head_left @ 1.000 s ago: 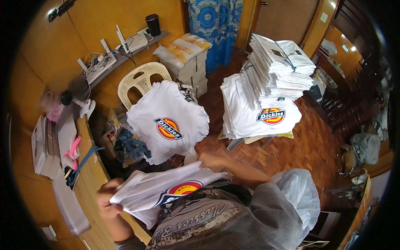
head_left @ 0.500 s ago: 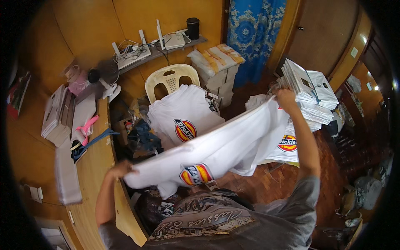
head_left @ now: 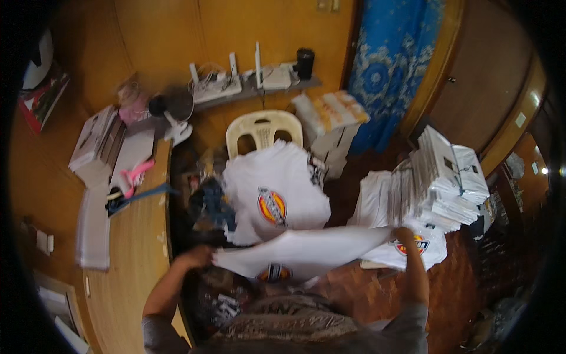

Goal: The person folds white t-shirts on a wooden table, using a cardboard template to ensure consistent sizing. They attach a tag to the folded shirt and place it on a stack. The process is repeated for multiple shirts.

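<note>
A white T-shirt [head_left: 318,246] with a red, yellow and dark printed patch is stretched between my two hands in front of my body. My left hand [head_left: 200,257] grips one end of it, close to the wooden table's edge. At the other end, my right hand [head_left: 404,235] is closed on the cloth. Beyond it, a pile of white T-shirts [head_left: 274,189] with the same kind of print lies on a cream plastic chair [head_left: 264,127]. More printed white shirts [head_left: 421,245] lie to the right, by my right hand.
A tall stack of plastic-wrapped packs [head_left: 439,177] stands at the right. On the wooden table [head_left: 127,283] lie a pink handled tool [head_left: 138,176] and blue straps [head_left: 144,194]. A wall shelf [head_left: 253,94] carries white routers. Boxes [head_left: 330,138] stand beside the blue curtain [head_left: 383,71].
The T-shirt has gone from a slanted stretch to a nearly level one. My right hand has come down, and my left hand has shifted right. The whole view has shifted too.
</note>
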Demonstrator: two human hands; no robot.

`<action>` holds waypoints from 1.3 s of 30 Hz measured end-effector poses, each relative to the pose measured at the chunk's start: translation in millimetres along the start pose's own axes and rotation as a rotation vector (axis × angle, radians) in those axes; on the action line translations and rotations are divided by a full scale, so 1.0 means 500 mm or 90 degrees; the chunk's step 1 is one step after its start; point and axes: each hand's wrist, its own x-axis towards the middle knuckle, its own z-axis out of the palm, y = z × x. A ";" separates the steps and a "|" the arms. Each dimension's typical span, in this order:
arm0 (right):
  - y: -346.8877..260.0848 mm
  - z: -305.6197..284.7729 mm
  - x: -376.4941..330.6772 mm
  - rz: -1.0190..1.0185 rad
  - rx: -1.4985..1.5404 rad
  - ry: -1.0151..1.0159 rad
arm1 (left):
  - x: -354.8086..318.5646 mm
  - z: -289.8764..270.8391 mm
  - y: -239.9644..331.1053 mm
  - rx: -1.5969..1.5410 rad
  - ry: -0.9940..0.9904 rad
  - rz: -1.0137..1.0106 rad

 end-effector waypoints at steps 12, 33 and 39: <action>-0.216 -0.703 0.052 -0.270 0.663 0.821 | -0.337 -0.279 0.291 -0.111 0.657 -0.098; -0.965 -1.012 0.173 -0.898 0.684 0.277 | -0.761 0.215 0.906 -0.001 1.037 -0.899; -1.207 -1.114 -0.009 -1.059 1.041 -0.180 | -0.871 0.191 1.029 0.231 1.356 -0.570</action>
